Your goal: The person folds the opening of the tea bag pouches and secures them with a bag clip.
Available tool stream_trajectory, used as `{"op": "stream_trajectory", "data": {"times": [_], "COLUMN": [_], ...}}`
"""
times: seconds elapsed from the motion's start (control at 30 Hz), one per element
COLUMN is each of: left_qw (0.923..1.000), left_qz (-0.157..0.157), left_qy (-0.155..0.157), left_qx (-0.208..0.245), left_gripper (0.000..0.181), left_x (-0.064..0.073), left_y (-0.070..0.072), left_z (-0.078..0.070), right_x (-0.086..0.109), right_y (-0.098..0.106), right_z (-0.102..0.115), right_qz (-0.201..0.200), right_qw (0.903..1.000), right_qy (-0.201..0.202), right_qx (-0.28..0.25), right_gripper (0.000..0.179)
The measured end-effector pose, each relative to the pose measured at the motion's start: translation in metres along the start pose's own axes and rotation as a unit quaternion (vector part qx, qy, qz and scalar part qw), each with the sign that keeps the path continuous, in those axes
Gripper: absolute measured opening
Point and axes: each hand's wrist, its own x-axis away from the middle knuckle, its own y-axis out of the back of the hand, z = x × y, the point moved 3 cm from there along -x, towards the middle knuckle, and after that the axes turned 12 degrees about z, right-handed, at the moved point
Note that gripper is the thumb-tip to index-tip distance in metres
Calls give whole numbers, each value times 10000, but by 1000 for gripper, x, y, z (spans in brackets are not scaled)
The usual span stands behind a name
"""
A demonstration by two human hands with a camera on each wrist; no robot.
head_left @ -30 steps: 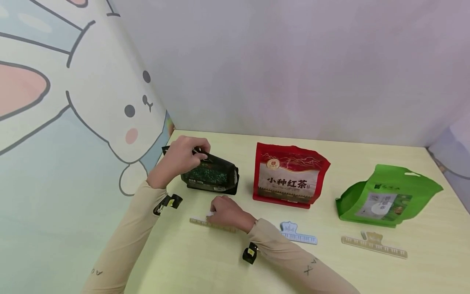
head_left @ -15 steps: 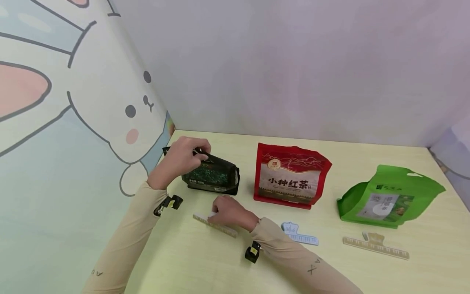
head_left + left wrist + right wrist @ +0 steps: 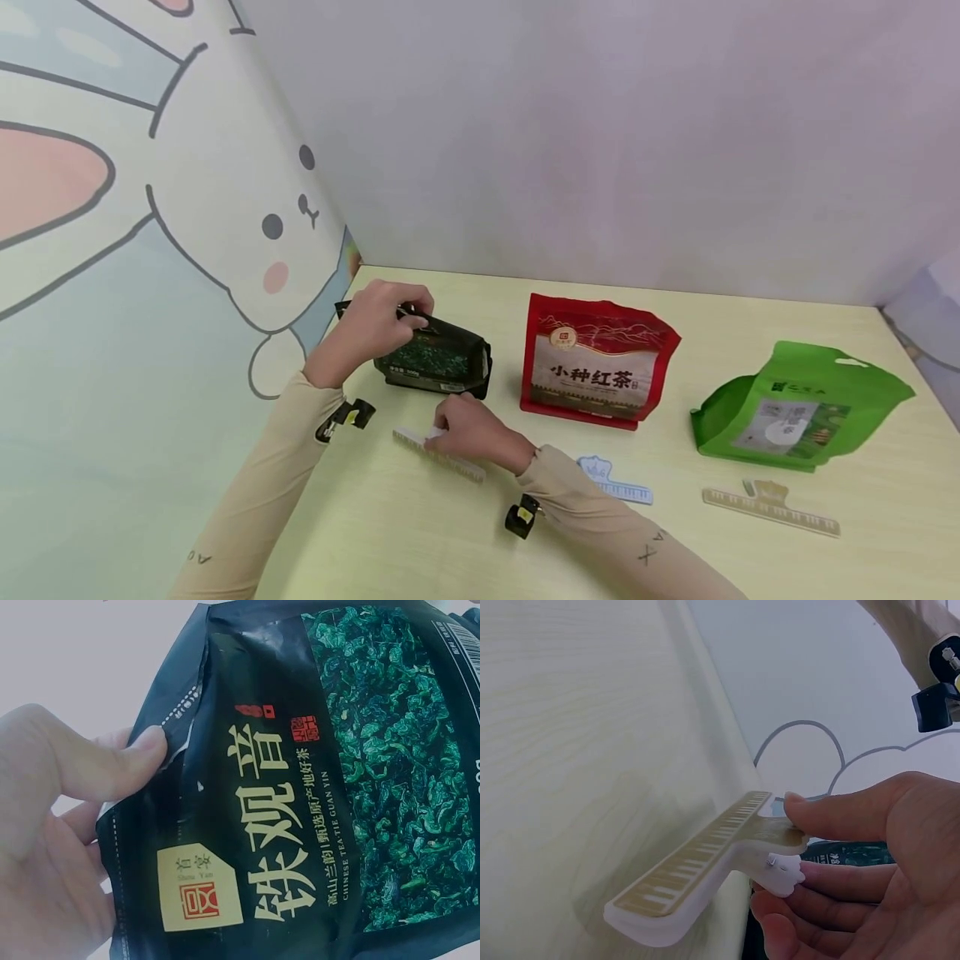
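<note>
My left hand (image 3: 378, 321) pinches the folded top edge of a black tea bag (image 3: 431, 358), thumb on the front face. In the left wrist view the bag (image 3: 262, 787) shows gold characters and a picture of green tea leaves. In front of it, my right hand (image 3: 476, 433) grips a bag clip (image 3: 457, 469) with a piano-key bar. Seen from the right wrist, thumb and fingers hold the two handle tabs of this clip (image 3: 697, 859), and its gold-patterned bar points away from the palm, close over the table.
A red tea bag (image 3: 585, 392) stands right of the black one, a green bag (image 3: 780, 450) further right. A blue piano-key clip (image 3: 626, 492) and a gold one (image 3: 772, 504) lie before them. Walls border the table (image 3: 420, 542) at left and back.
The clip in my right hand has turned, its left end swinging toward the black tea bag. My left hand keeps its pinch on the bag. The head view has shifted slightly.
</note>
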Motion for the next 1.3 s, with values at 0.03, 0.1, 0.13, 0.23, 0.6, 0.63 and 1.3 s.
{"op": "stream_trajectory", "data": {"times": [0.03, 0.1, 0.13, 0.23, 0.6, 0.63, 1.3], "left_qw": [10000, 10000, 10000, 10000, 10000, 10000, 10000], "left_qz": [-8, -14, -16, -22, -23, -30, -34], "left_qy": [-6, -23, -30, -49, -67, -69, -73], "left_qx": [2, 8, 11, 31, 39, 37, 18], "left_gripper": [16, 16, 16, 16, 15, 15, 16], "left_x": [0, 0, 0, 0, -2, -2, -2], "left_y": [0, 0, 0, 0, -1, -1, 0], "left_z": [0, 0, 0, 1, 2, 2, 1], "right_x": [1, 1, 2, 3, 8, 8, 19], "right_y": [1, 2, 3, 6, 14, 15, 30], "right_z": [1, 2, 3, 5, 11, 12, 19], "right_qz": [-6, -13, -10, 1, -116, -129, -490], "right_qw": [10000, 10000, 10000, 9999, 9998, 9998, 9980], "right_qy": [16, 33, 47, 99, 85, 85, 366], "right_qx": [14, 30, 24, -13, 149, 150, 181], "right_gripper": [52, 52, 52, 51, 22, 21, 13]}}
